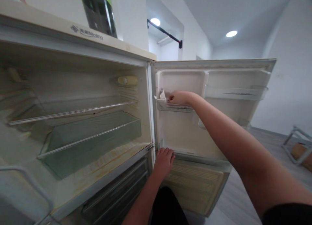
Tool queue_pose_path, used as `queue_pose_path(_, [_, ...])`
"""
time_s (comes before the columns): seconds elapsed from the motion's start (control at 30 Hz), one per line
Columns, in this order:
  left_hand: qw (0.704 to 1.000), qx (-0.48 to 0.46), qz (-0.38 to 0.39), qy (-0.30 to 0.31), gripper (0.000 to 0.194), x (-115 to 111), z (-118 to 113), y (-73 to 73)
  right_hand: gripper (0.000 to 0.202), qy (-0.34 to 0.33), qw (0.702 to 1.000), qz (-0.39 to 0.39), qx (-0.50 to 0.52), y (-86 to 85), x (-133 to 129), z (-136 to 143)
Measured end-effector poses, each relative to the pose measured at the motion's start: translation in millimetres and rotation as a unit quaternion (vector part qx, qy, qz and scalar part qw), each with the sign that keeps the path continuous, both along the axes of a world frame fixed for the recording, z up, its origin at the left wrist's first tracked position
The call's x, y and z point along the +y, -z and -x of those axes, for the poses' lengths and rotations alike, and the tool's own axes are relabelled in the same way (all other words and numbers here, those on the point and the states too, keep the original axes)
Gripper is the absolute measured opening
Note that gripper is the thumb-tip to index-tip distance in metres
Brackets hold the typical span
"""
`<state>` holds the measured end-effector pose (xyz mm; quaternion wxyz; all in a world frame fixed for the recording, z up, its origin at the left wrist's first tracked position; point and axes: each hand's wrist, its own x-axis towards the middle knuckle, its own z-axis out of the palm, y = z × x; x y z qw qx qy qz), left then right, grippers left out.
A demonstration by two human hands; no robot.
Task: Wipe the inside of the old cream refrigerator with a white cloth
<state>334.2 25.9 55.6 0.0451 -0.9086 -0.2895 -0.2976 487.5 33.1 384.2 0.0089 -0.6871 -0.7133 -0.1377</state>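
Note:
The fridge door (pixel 180 137) stands wide open on the right, its inner side facing me. My right hand (pixel 179 98) reaches into the upper door shelf (pixel 176 108), fingers curled down; what they hold, if anything, is hidden. Just left of those fingers, a crumpled white piece (pixel 162 95), perhaps tissue, stands at the end of that shelf. My left hand (pixel 165 156) rests on the door's lower inner edge near the hinge, its fingers lying over the edge and holding nothing.
At the left is the fridge interior with a glass shelf (pixel 73 113), a greenish drawer (pixel 97 139) and yellowish stains on its floor. A dark container with a green top (pixel 98 14) stands on the fridge. A grey-framed stand (pixel 296 143) is at the far right.

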Motion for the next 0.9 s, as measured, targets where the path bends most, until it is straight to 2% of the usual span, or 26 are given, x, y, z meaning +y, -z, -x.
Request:
queue_pose_path(0.1, [1.000, -0.002, -0.019, -0.012, 0.012, 0, -10, 2.0, 0.030, -0.009, 0.999, 0.041, 0.003, -5.3, 1, -10])
queue_pose_path(0.23, [0.999, -0.009, -0.034, -0.030, 0.010, -1, -21, 3.4, 0.019, 0.017, 0.997, 0.075, 0.028, -13.6, -9, -35])
queue_pose_path(0.3, [0.999, -0.011, -0.036, -0.036, 0.010, -2, -24, 3.1, 0.020, 0.040, 0.997, 0.007, 0.071, -16.2, -20, -43])
queue_pose_path(0.37, [0.999, -0.009, -0.036, -0.039, 0.010, -2, -26, 2.2, 0.031, 0.039, 0.983, -0.143, 0.107, -15.0, -33, -44])
queue_pose_path(0.43, [0.999, -0.008, -0.033, -0.039, 0.009, -3, -27, 1.2, 0.038, -0.003, 0.960, -0.261, 0.098, -7.2, -47, -35])
queue_pose_path(0.47, [0.999, -0.009, -0.033, -0.037, 0.009, -4, -27, 0.7, 0.037, -0.038, 0.957, -0.279, 0.074, -0.3, -53, -28])
queue_pose_path(0.53, [0.999, -0.012, -0.032, -0.031, 0.008, -4, -27, 0.3, 0.036, -0.108, 0.963, -0.246, 0.011, 18.1, -60, -8])
queue_pose_path(0.6, [0.999, -0.012, -0.031, -0.031, 0.010, -5, -26, 0.4, 0.041, -0.148, 0.969, -0.194, -0.037, 38.6, -60, 13])
queue_pose_path(0.67, [0.999, -0.010, -0.029, -0.032, 0.010, -5, -25, 0.6, 0.048, -0.144, 0.972, -0.177, -0.061, 55.5, -53, 31])
queue_pose_path(0.73, [0.999, -0.003, -0.027, -0.031, 0.010, -4, -22, 0.7, 0.047, -0.119, 0.971, -0.192, -0.073, 65.7, -42, 42])
queue_pose_path(0.83, [0.999, 0.010, -0.027, -0.022, 0.010, -3, -16, 0.2, 0.032, -0.097, 0.963, -0.226, -0.108, 70.9, -29, 48])
queue_pose_path(0.9, [0.999, 0.013, -0.028, -0.015, 0.011, -2, -10, -0.5, 0.034, -0.088, 0.958, -0.238, -0.131, 71.0, -28, 45])
